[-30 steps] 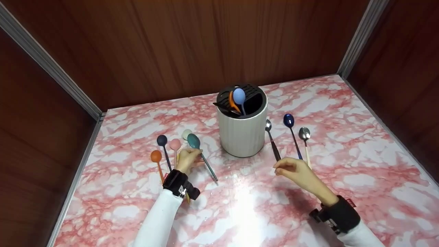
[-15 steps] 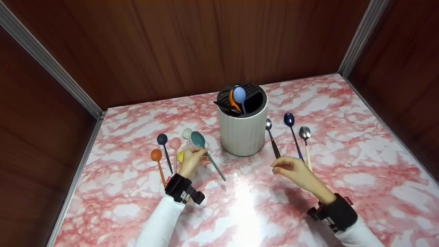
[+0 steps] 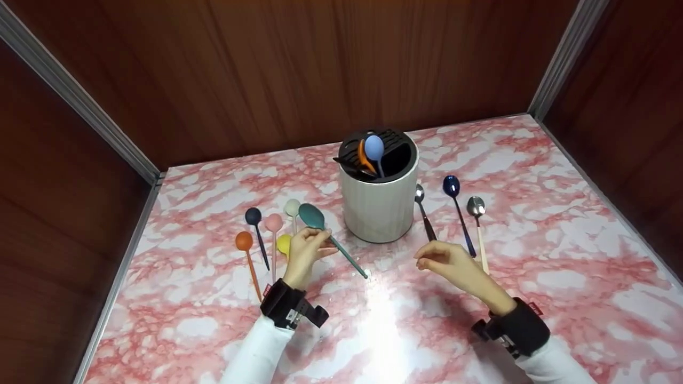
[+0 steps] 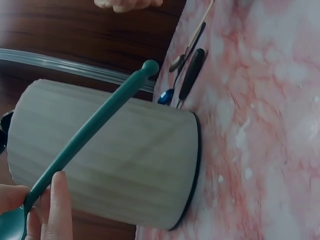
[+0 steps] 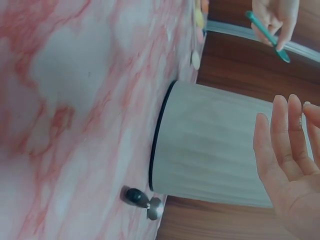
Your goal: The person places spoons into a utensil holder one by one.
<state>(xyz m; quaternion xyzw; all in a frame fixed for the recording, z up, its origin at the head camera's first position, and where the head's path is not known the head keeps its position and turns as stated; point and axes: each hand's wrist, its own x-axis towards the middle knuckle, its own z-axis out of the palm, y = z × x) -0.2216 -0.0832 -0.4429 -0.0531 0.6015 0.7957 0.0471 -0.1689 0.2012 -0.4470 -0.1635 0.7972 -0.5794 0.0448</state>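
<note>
My left hand [image 3: 314, 244] pinches a teal spoon [image 3: 332, 242] near its bowl and holds it off the pink marble table [image 3: 405, 330], handle slanting down to the right. In the left wrist view the teal spoon [image 4: 95, 125] crosses in front of the white ribbed holder [image 4: 120, 160]. The white ribbed holder [image 3: 378, 210] stands just right of that hand, with a light blue spoon [image 3: 374, 147] and an orange utensil [image 3: 364, 158] inside. My right hand [image 3: 429, 261] hovers empty with relaxed fingers [image 5: 280, 145] over the end of a black-handled spoon [image 3: 423, 210].
Left of the holder lie orange [image 3: 244, 241], navy [image 3: 253, 216], pink [image 3: 274, 222], cream [image 3: 292, 207] and yellow [image 3: 284, 244] spoons. Right of it lie a dark blue spoon [image 3: 451, 185] and a silver spoon [image 3: 475, 205]. Wooden walls enclose the table.
My left hand has lifted the teal spoon off the table and carried it right, toward the holder, uncovering the yellow spoon. My right hand drifted slightly left.
</note>
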